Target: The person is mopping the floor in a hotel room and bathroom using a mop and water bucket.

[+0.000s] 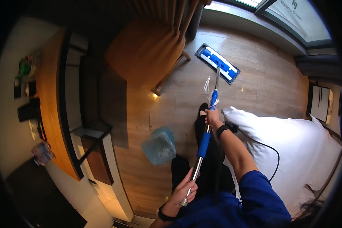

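Note:
A flat mop with a blue and white head (pixel 217 63) lies on the wood-look floor (pixel 185 94), between a wooden chair and the window side. Its metal pole with blue grips (pixel 204 144) slants back towards my body. Near the pole's top end, my left hand (pixel 185 189) is wrapped around the bare metal. Further down, my right hand (pixel 213 117) grips the pole just behind the lower blue sleeve. Some whitish strands or a tie hang around that sleeve.
A wooden chair (pixel 151 48) stands left of the mop head. A translucent blue bin with a liner (pixel 159 146) is by my legs. The bed with white bedding (pixel 276 142) lies right. A wooden desk (pixel 50 94) bearing several items runs along the left. A window frame (pixel 273 24) edges the far right.

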Demonstrator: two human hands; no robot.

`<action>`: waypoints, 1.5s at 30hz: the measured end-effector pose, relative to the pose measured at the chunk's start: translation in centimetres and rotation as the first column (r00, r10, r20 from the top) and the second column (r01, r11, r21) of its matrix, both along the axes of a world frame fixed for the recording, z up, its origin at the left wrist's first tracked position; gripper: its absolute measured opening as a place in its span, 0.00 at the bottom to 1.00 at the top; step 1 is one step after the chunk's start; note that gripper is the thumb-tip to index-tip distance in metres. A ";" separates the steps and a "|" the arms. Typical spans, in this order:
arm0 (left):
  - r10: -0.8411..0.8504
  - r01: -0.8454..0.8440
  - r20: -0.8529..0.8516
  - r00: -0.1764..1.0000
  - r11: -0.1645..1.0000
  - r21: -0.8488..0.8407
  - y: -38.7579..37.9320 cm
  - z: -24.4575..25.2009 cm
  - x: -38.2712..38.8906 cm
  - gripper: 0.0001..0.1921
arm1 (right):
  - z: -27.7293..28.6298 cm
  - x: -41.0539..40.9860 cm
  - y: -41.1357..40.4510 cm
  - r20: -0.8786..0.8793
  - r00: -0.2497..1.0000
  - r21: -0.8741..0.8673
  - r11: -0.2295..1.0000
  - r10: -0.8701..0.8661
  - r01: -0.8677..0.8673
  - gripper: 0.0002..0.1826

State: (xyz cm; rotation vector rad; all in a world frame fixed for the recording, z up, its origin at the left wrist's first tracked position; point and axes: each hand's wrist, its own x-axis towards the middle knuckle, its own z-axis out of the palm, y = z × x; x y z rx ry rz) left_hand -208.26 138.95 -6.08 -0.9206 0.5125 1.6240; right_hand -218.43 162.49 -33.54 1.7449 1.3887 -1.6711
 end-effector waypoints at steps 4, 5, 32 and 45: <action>0.027 -0.020 0.080 0.996 0.996 -0.090 -10.9 2.9 8.4 0.30 | -0.4 8.8 -13.0 0.004 0.998 0.052 0.996 0.069 -0.069 0.13; 0.062 -0.048 0.112 0.992 0.991 -0.124 -13.7 4.2 10.9 0.30 | 0.8 11.0 -16.8 0.005 0.995 0.040 0.994 0.102 -0.102 0.12; 0.363 -0.368 -0.087 0.928 0.929 -0.050 -24.4 14.8 17.7 0.06 | 59.9 7.6 -26.3 -0.660 -0.687 0.731 0.050 0.303 -0.680 0.16; 0.612 -0.571 -0.093 0.785 0.774 0.272 -25.8 9.7 19.7 0.12 | 66.9 12.5 -29.7 -0.584 -0.599 0.718 -0.004 -0.548 -0.696 0.20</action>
